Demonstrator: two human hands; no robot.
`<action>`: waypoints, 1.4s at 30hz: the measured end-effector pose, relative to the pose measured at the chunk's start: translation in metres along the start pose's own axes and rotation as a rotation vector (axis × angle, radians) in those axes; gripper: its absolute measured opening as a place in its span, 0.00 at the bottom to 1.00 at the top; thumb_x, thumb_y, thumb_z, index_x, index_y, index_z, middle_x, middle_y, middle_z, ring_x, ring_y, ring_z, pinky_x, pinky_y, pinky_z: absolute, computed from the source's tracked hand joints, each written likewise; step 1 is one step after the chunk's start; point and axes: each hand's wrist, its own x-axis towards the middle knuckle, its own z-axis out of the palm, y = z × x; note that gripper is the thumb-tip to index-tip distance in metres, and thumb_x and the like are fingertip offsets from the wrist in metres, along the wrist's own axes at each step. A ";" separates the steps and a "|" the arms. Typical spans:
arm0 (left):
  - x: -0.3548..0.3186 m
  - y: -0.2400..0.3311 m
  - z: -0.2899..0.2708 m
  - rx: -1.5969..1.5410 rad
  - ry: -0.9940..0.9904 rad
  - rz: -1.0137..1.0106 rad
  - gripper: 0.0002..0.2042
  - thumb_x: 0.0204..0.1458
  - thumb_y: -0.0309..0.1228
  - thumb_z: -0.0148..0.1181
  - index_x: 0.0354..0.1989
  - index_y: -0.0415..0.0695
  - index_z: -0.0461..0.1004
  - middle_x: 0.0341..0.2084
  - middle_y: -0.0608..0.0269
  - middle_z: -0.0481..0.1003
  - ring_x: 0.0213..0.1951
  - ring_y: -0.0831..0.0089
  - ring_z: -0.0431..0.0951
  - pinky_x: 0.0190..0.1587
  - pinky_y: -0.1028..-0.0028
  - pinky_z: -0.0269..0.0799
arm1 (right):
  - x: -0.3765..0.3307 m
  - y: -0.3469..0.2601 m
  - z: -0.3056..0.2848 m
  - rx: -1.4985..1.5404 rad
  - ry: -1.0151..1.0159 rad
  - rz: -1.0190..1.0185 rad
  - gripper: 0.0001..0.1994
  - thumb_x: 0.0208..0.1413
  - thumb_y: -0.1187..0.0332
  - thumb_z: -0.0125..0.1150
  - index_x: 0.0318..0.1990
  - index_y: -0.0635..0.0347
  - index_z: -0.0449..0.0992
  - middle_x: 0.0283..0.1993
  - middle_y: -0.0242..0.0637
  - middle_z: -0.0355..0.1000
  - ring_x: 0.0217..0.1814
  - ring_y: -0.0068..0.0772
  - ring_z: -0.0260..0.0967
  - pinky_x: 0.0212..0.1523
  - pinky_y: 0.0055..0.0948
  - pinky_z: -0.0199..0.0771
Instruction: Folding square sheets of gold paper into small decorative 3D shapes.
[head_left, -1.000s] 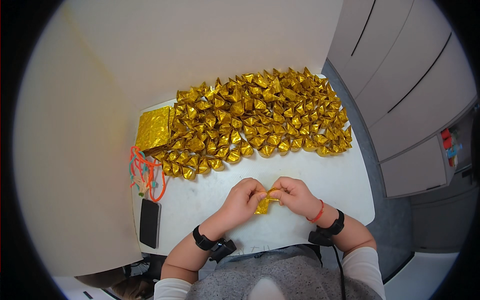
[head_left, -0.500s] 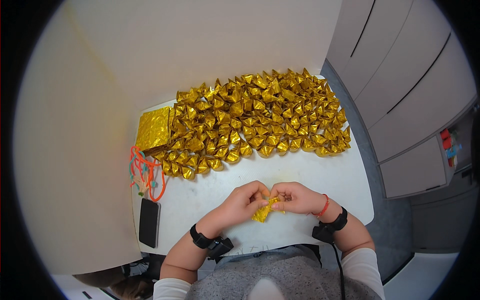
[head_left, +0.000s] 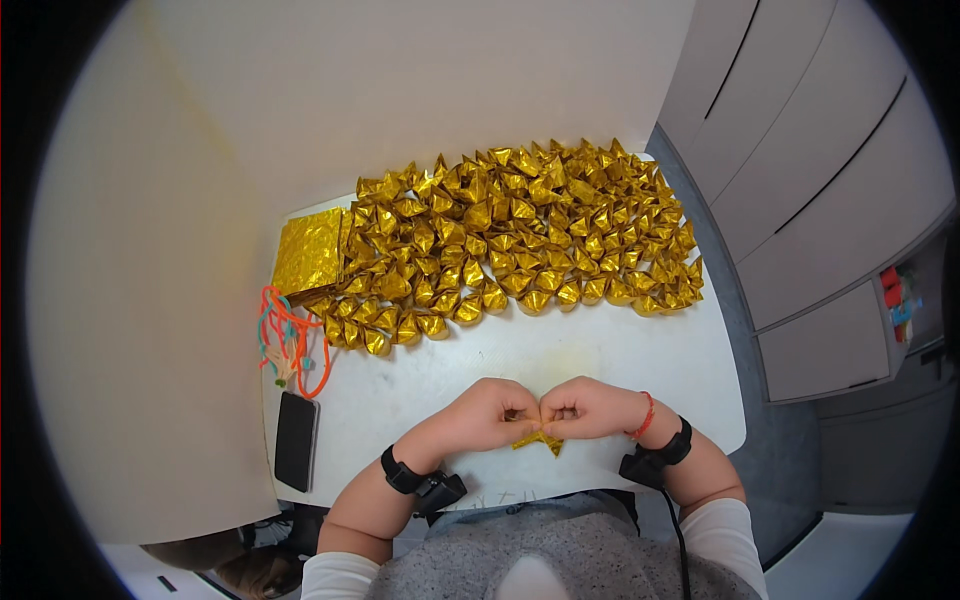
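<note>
The left hand (head_left: 490, 415) and the right hand (head_left: 590, 408) meet over the worktop (head_left: 400, 372), near the middle of its near edge, with their fingertips side by side. Each hand has thumb and forefinger pinched on a small gold foil piece (head_left: 551, 444); the other fingers are curled in. The foil piece sits at and just below the fingertips, on the side toward the near edge, with one pointed corner sticking out below the right hand's fingertips and a narrower strip out below the left's. The part between the fingers is hidden, so I cannot tell its full shape

Rows of folded gold pieces (head_left: 534, 299) fill the far part of the worktop, from its far edge forward and across to its right edge. At their left, by the far left corner, lies a stack of flat gold sheets (head_left: 307, 250). Orange and teal cords (head_left: 318, 384) lie at the left edge, nearer than the stack, and a dark phone (head_left: 296, 440) lies just beside them, toward the near left corner
</note>
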 end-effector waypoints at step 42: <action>0.007 -0.016 0.015 -0.661 0.444 -0.166 0.06 0.59 0.25 0.64 0.35 0.33 0.80 0.28 0.56 0.82 0.29 0.76 0.82 0.35 0.78 0.78 | 0.002 -0.003 -0.011 0.020 0.697 -0.318 0.11 0.53 0.75 0.70 0.44 0.59 0.82 0.53 0.35 0.69 0.55 0.27 0.68 0.55 0.28 0.70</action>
